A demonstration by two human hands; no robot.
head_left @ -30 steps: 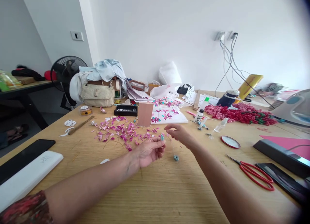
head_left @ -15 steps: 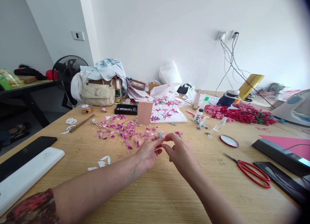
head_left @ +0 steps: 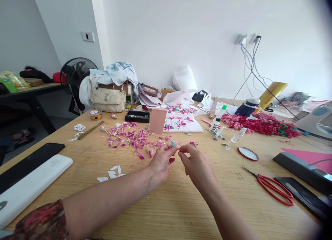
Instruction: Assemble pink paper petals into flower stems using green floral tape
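Observation:
My left hand is over the middle of the wooden table, its thumb and fingers pinched on a small teal petal piece that sticks up above the fingertips. Close at its right, my right hand has thumb and forefinger brought together near the left fingertips; what lies between them is too small to make out. Behind and left of the hands, pink petals on thin stems are scattered. Finished pink and teal flowers rest on a white sheet beside an upright pinkish board.
White petals and a white power bank lie left. Right are red-handled scissors, a round lid, small bottles, a red flower bunch and a phone. A beige bag stands behind.
The whole view has shifted slightly, so the table items appear further right. My right hand's fingers have drawn a little away from the left fingertips.

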